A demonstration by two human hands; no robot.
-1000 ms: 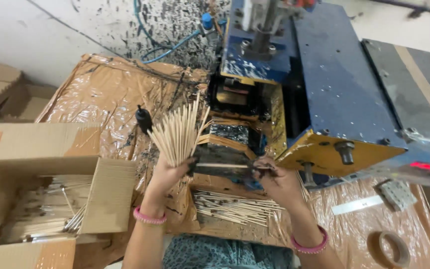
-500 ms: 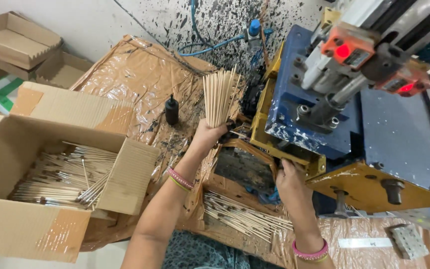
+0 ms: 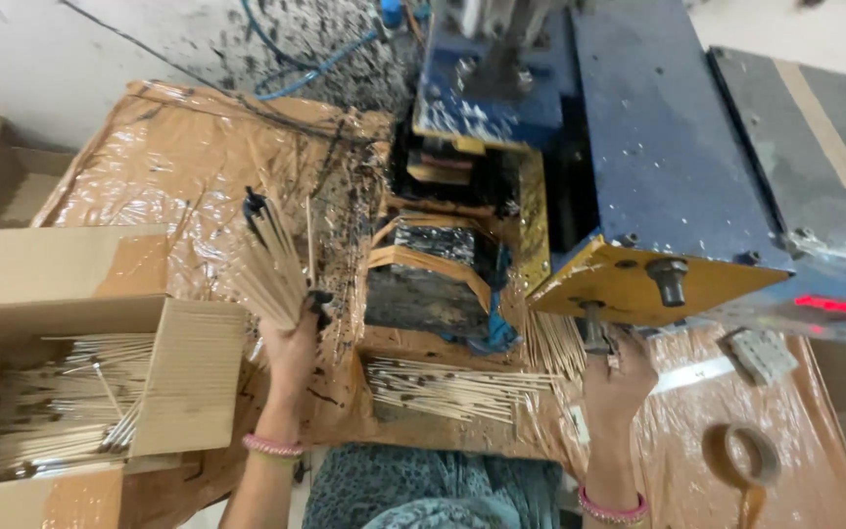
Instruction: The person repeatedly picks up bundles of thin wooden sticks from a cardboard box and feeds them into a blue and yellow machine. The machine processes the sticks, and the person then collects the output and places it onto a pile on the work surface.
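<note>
2 bare hands were at work in front of a blue machine [image 3: 658, 147]. The left hand [image 3: 291, 348] was clenched around a bundle of thin wooden sticks [image 3: 271, 269], gripping it near the lower end so that the sticks fanned upward and leaned to the left. The bundle stood above the brown plastic-covered table [image 3: 168, 167], just beside the flap of an open cardboard box [image 3: 183, 372] on the left. Inside that box lay many more sticks [image 3: 51, 411], piled roughly lengthwise. A pink bangle [image 3: 271, 447] circled the left wrist.

The right hand [image 3: 617, 377] was raised to the underside of the machine's yellow plate [image 3: 638, 284], its fingers closed around a small dark metal knob [image 3: 594, 333] hanging from that plate. A second pink bangle [image 3: 611, 509] sat on the right wrist.

Between the 2 hands, a loose row of sticks with dark tips [image 3: 452, 387] lay flat on the table, below a dark, soiled feed block [image 3: 428, 274] in the middle of the machine. More sticks [image 3: 552, 343] stood bunched just left of the right hand, under the yellow plate. A red lit display [image 3: 831, 305] glowed on the machine's right side. A roll of brown tape [image 3: 741, 453] rested on the table at the lower right, well apart from both hands, with a small grey ridged piece [image 3: 758, 355] above it.
</note>
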